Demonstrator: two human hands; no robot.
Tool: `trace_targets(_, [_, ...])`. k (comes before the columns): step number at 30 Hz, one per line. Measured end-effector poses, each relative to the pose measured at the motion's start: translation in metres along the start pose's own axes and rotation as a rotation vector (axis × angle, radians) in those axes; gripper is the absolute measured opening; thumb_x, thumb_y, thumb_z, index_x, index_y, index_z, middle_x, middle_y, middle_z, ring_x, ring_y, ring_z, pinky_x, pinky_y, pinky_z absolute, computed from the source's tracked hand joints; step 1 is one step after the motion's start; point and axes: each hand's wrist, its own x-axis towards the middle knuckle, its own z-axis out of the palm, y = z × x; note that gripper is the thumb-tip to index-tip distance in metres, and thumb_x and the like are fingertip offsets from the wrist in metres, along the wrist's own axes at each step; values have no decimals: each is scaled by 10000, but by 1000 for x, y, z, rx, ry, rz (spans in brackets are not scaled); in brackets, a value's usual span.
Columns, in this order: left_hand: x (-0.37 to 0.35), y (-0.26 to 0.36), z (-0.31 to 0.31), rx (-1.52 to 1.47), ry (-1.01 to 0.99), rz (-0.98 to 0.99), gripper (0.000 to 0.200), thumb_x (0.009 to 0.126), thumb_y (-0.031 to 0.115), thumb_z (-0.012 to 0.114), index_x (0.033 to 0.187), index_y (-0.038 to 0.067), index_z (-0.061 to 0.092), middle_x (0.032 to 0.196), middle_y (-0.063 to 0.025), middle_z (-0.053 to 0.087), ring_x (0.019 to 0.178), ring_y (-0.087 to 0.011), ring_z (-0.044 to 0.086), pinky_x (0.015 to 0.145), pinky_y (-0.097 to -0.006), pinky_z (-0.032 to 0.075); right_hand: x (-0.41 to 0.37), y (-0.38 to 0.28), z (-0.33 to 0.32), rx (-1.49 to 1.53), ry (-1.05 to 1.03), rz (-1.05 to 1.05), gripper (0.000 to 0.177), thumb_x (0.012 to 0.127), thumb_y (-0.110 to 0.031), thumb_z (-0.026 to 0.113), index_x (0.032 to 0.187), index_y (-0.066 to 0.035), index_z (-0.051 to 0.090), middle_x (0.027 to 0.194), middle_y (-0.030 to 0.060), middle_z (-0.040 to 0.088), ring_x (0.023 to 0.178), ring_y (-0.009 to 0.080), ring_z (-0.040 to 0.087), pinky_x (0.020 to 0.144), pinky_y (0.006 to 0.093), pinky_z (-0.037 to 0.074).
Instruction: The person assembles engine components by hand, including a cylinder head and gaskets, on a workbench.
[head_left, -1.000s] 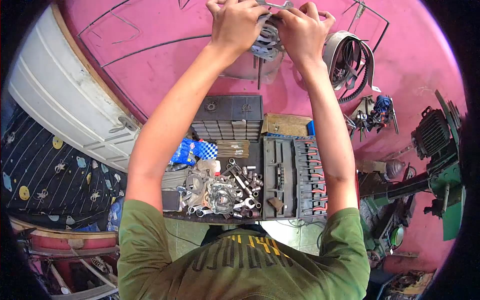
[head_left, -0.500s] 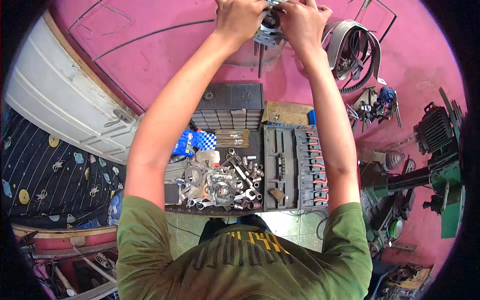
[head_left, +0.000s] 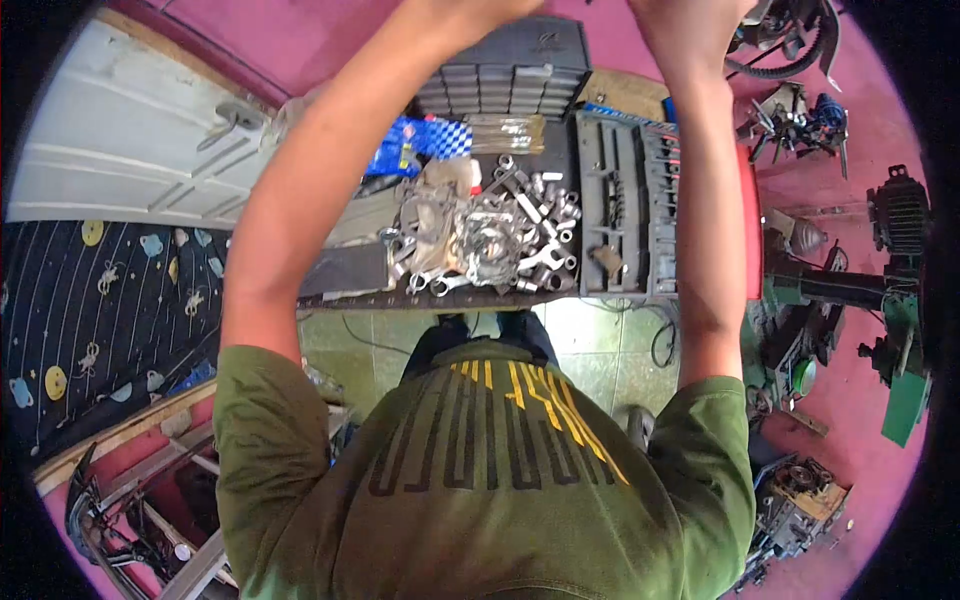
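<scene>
Both arms reach up past the top edge of the view. My left hand [head_left: 480,12] shows only its wrist side above the small-drawer cabinet [head_left: 530,48]; its fingers are cut off. Only the back part of my right hand [head_left: 692,28] is visible, over the pink wall near the cardboard box [head_left: 622,92], with its fingers also cut off. Whatever either hand holds is out of view. Below them on the bench lie several wrenches and sockets [head_left: 548,215], and metal gaskets [head_left: 487,240] in a pile.
Beside the pile stands an open black tool case [head_left: 600,190] with red-handled tools partly behind my right arm. A blue checkered packet [head_left: 425,142] lies to the left. A white door [head_left: 120,130] is at far left; a green machine [head_left: 905,330] stands right. Belts [head_left: 800,60] hang on the wall.
The view has tilted downward, so the bench appears higher. Both hands, earlier seen closed around a metal part against the pink wall, are now mostly beyond the top edge, and that part is out of view.
</scene>
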Motion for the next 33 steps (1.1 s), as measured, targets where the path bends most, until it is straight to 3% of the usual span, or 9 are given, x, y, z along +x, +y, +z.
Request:
trace_targets(2, [-46, 5, -14, 7, -47, -36, 46, 804, 202, 775, 835, 169, 784, 858, 41, 724, 967, -169, 593, 873, -466, 285, -37, -29, -1, 38, -201, 11, 177, 808, -166, 780, 982, -140, 804, 958, 10, 769, 979, 264, 617, 913, 508, 408])
trace_targets(4, [-107, 6, -32, -78, -353, -193, 208, 808, 211, 784, 1012, 169, 779, 1062, 19, 746, 1140, -189, 593, 926, -532, 320, -86, -62, 5, 61, -361, 54, 237, 786, -254, 838, 1023, -251, 830, 922, -44, 775, 1030, 207, 614, 938, 520, 387])
trace_targets(5, [-146, 8, -31, -52, -360, -204, 139, 885, 310, 764, 953, 198, 810, 993, 81, 744, 1047, -135, 613, 918, -469, 294, -108, -81, 8, 135, -436, 84, 220, 792, -228, 827, 1011, -247, 826, 937, -41, 777, 1026, 210, 620, 924, 522, 389])
trace_targets(8, [-240, 20, -56, -147, -529, -344, 151, 844, 261, 774, 951, 160, 807, 1024, 48, 754, 1089, -153, 613, 944, -478, 301, -176, -141, 21, 299, -582, 102, 208, 767, -219, 800, 973, -238, 819, 878, 12, 766, 948, 249, 639, 836, 528, 398])
trace_targets(10, [-294, 32, -76, -120, -742, -446, 229, 829, 267, 779, 1020, 145, 803, 1063, 20, 749, 1142, -181, 595, 987, -485, 297, -206, -180, 15, 301, -883, 184, 277, 768, -245, 831, 1045, -234, 819, 921, -19, 771, 1017, 238, 635, 864, 524, 412])
trace_targets(14, [-356, 46, -107, -206, -953, -580, 509, 759, 293, 810, 1234, 130, 725, 1195, -30, 703, 1221, -226, 543, 984, -524, 310, -255, -231, 12, 369, -1013, 132, 497, 690, -340, 863, 1161, -205, 781, 987, 30, 769, 1055, 280, 625, 837, 584, 412])
trace_targets(17, [-372, 54, -118, -254, -1034, -623, 935, 643, 305, 892, 1483, 126, 522, 1429, -63, 557, 1297, -278, 502, 1001, -562, 336, -280, -255, 16, 319, -1136, 141, 610, 656, -366, 872, 1219, -172, 737, 1064, 37, 742, 1109, 287, 605, 866, 609, 406])
trace_targets(28, [-392, 54, -92, -197, -1157, -475, 876, 630, 169, 875, 1443, 118, 553, 1435, -88, 518, 1334, -310, 457, 1007, -581, 342, -305, -279, 20, 104, -1207, 176, 774, 600, -373, 889, 1270, -66, 651, 1205, 76, 632, 1237, 294, 537, 898, 633, 401])
trace_targets(33, [-389, 54, -89, -191, -1136, -472, 828, 629, 157, 870, 1397, 91, 568, 1371, -92, 530, 1308, -300, 469, 985, -571, 345, -296, -269, 18, 194, -1238, 211, 668, 626, -273, 874, 1216, -73, 634, 1201, 75, 607, 1228, 274, 539, 947, 653, 394])
